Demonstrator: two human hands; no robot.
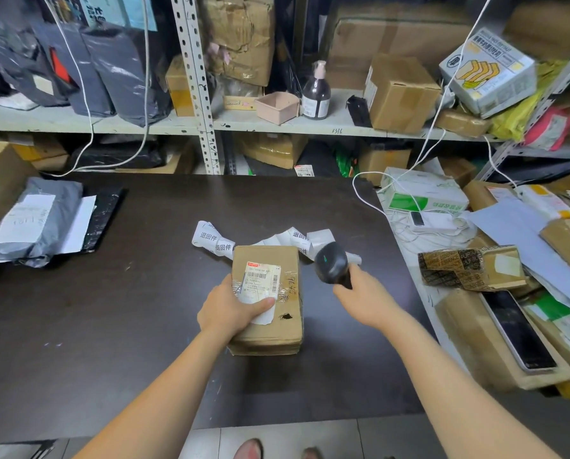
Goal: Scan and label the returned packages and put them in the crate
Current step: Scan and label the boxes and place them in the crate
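Scanning step, by the look of it. The left hand (230,309) has its grip on the near-left side of the cardboard package (277,329), thumb across the lower part of the shipping label (260,276). The box seems to rest mid tabletop (111,326). The right hand (366,299) has its grip closed round the black scanner (331,265), just right of the box. I'd press that peeling label flat and tilt the scanner down at the barcode. Return stickers (217,241) lie just behind; no crate in sight.
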